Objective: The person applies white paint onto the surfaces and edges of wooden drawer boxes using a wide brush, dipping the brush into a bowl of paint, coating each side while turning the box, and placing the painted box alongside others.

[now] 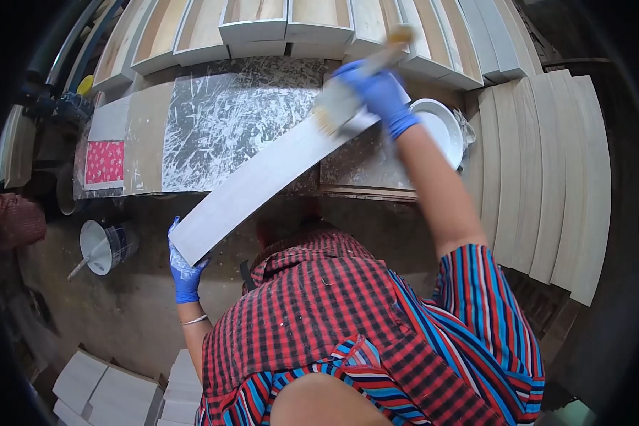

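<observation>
A long white board (pixel 255 186) slants from the near left up to the work table. My left hand (pixel 184 264), in a blue glove smeared with white, grips its lower end. Its far end rests over the table. My right hand (pixel 378 92), also blue-gloved, is closed around a wide paintbrush (pixel 330 106), blurred by motion. The bristles are on the board's face near its far end, and the brush's handle points up and away. Beside my right wrist stands a round white basin (pixel 439 128), partly hidden by my forearm.
Under the board lies a dark table sheet (pixel 227 106) streaked with white. Several open wooden drawers (pixel 255 21) line the back. Pale boards (pixel 539 170) overlap on the right. A white-lidded bucket (pixel 98 247) stands on the floor at left; more white boards (pixel 113 390) lie at lower left.
</observation>
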{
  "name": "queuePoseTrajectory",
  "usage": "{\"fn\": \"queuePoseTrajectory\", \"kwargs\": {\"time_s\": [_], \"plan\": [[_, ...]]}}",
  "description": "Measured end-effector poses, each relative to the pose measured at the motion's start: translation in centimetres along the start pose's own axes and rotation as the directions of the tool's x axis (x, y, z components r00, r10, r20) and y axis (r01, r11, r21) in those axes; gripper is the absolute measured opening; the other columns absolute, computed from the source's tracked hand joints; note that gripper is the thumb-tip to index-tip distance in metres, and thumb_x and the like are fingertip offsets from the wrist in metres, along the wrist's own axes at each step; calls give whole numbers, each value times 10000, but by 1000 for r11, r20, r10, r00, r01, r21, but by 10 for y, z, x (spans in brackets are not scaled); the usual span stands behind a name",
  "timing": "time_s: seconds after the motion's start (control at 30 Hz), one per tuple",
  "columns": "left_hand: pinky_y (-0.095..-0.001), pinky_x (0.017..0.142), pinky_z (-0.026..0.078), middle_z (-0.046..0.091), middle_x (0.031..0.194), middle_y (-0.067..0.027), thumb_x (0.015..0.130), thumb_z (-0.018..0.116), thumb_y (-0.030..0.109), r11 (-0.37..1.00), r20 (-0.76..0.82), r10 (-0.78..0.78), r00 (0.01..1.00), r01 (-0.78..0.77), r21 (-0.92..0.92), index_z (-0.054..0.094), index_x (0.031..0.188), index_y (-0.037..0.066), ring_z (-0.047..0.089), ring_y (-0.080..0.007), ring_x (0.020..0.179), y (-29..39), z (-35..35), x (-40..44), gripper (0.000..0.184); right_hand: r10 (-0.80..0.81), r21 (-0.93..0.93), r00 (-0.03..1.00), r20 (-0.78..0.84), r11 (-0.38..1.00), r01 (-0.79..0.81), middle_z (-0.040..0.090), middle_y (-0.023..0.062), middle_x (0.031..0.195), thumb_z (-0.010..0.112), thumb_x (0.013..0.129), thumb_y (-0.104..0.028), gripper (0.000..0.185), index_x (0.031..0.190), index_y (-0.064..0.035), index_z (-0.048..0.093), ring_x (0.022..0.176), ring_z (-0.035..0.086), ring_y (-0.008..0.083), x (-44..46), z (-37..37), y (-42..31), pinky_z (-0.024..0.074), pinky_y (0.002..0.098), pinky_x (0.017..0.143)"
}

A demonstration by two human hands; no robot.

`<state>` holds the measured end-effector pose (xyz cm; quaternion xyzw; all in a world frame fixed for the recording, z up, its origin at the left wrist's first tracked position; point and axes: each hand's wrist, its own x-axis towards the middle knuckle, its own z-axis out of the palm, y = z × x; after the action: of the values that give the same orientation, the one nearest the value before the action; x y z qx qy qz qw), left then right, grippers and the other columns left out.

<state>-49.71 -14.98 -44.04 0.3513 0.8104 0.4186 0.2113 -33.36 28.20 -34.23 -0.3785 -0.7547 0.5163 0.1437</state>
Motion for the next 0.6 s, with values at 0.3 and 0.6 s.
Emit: {"fn": "queuePoseTrajectory", "kwargs": {"time_s": [0.3,0.6], "plan": [[-318,992,342,410,1302,-126,546,706,56,996,35,16,999,-19,90,315,1329,33,438,-247,1166,1,-2,3,876,-264,-122,958,-115,960,251,646,7,859,580,838,-253,226,972,-87,653,785,601,121,1,-54,5,482,259,691],[-320,1067,228,327,1380,-149,624,716,191,982,126,-132,983,113,152,270,1347,23,317,-295,1268,-8,-7,-2,866,-318,-830,916,244,421,367,641,97,945,575,829,-112,226,1045,-61,616,747,626,190,31,-119,52,505,240,699]]}}
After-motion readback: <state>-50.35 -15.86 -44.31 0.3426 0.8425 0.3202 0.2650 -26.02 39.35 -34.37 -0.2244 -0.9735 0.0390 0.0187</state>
